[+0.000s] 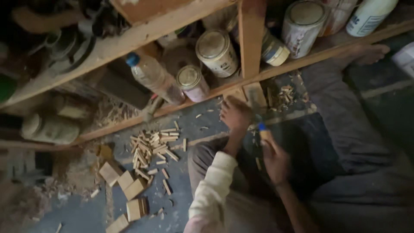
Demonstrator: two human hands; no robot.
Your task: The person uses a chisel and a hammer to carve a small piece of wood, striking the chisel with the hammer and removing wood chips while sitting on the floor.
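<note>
Head view: left hand (pixel 235 115) presses flat a small, light, stiff wood block (pixel 253 96); right hand (pixel 275 160) grips a chisel (pixel 264 133) handle

By the left hand (pixel 235 115) lies a rough raw-wood block (pixel 254 96), left of it matt split wood sticks (pixel 152 149), above it dull metal tins (pixel 217 51) and a clear glossy plastic bottle (pixel 153 77) on unpainted wooden shelves (pixel 129 43).

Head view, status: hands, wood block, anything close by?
Left hand pressed on wood block. Right hand gripping a blue-tipped tool handle. Heap of small wood sticks on the floor at left, apart from both hands.
</note>
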